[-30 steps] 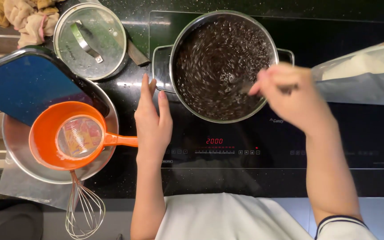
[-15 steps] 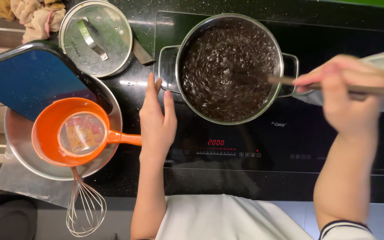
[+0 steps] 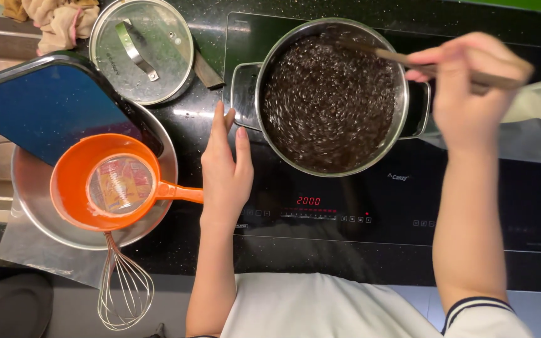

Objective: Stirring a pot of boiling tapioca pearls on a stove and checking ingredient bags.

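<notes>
Head view: the right hand [image 3: 471, 87] has its fingers curled and pressed together around a thin wooden stick [image 3: 408, 61], pinching it near its outer end so the far tip reaches into the steel pot [image 3: 332, 94]. The pot sits just beyond the left fingertips and left of the right fingers, on the black induction hob [image 3: 483, 206], full of a dark, glossy, bubbling liquid. Gripping the stick high probably keeps the fingers clear of the heat.

The left hand [image 3: 225, 172] lies flat on the hob, its fingers straight and close together, holding nothing; the fingertips touch or nearly touch the pot's near handle [image 3: 244, 87], seemingly to steady it. Just left of that wrist an orange scoop [image 3: 95, 181] rests in a metal bowl [image 3: 32, 200], with a whisk [image 3: 123, 288] below. Beyond the fingertips, to the left, lie a glass lid [image 3: 142, 50] and a blue tray [image 3: 45, 106].

Against 0.5 s ago, the right hand sits higher and closer to the pot's right rim, and the stick's tip has swung toward the far side of the pot. The left hand has not shifted.
</notes>
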